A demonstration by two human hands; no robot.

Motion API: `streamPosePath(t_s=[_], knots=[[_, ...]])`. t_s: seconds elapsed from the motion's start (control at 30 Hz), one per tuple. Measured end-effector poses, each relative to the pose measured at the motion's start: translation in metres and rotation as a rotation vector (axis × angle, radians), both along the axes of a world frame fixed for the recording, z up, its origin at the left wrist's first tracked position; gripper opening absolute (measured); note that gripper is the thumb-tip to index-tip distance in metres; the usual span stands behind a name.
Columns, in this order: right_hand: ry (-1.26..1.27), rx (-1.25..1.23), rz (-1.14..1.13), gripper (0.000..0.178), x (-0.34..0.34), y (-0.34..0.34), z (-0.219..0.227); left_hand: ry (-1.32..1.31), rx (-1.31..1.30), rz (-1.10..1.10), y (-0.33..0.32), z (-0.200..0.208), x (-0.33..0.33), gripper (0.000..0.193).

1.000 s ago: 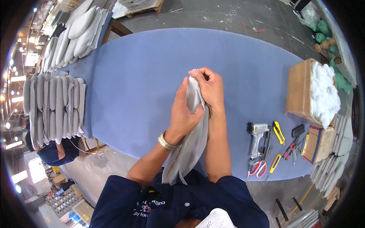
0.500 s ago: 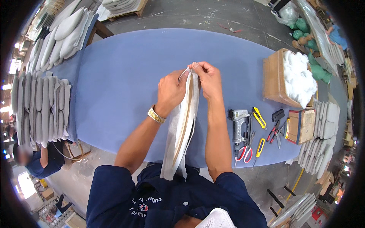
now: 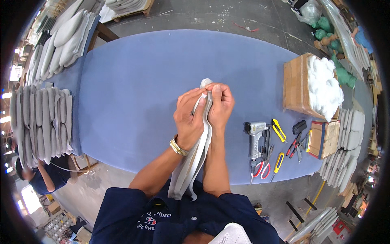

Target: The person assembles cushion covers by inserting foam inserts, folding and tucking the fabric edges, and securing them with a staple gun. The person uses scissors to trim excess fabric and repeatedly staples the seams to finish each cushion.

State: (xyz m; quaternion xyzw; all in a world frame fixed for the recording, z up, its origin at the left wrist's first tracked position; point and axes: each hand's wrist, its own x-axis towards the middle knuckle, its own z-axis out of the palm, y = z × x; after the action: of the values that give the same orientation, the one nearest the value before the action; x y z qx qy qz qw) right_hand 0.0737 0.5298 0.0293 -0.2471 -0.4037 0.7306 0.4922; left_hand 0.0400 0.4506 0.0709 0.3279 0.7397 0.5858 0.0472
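Blue cloth covers the big table (image 3: pixel 134 81). To the left is a pile of grey pads (image 3: pixel 38 122) that look done. A long grey cloth piece (image 3: pixel 189 168) runs over the table's near edge, its side gaping, so closing seems left. Left hand (image 3: pixel 189 118) and right hand (image 3: pixel 220 107) pinch near its far end.

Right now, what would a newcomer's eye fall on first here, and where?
Probably the centre: above the blue table, the left hand and right hand pinch a grey-white fabric piece. Then the cardboard box of white stuffing on the table's right, and the row of grey cushions at far left.
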Motion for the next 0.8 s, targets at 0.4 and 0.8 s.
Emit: streamPosePath(t_s=[0.4,0.8], knots=[[0.044,0.063,0.022,0.025,0.025,-0.013,-0.004,0.205,-0.164,-0.211,-0.030,0.009,0.001,0.023],[-0.073,0.066,-0.035,0.022,0.040,-0.006,0.007,-0.628,0.036,-0.900,0.053,-0.058,-0.084,0.053]])
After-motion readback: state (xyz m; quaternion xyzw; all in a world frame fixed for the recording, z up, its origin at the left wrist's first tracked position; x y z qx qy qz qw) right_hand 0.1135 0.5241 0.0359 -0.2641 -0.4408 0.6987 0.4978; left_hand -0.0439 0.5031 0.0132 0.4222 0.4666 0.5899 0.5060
